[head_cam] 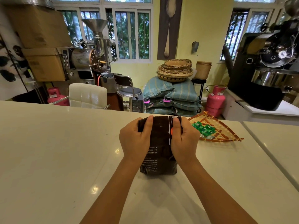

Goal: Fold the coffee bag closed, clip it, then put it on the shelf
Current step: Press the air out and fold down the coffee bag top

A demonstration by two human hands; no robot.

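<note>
two hands, left hand (135,141) and right hand (183,141), grip the dark coffee bag (159,152) top, fingers closed; its white writing is too small to read.

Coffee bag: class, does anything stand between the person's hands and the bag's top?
Nothing visible does. The left hand and right hand already grip the top of the dark coffee bag, which stands upright on the white counter.

A dark foil coffee bag (159,147) stands upright on the pale glossy counter (56,151), between the left hand (135,139) and right hand (184,139). A woven fan-shaped bamboo tray (226,131) lies just right of it, holding small green packets (203,129).
</note>
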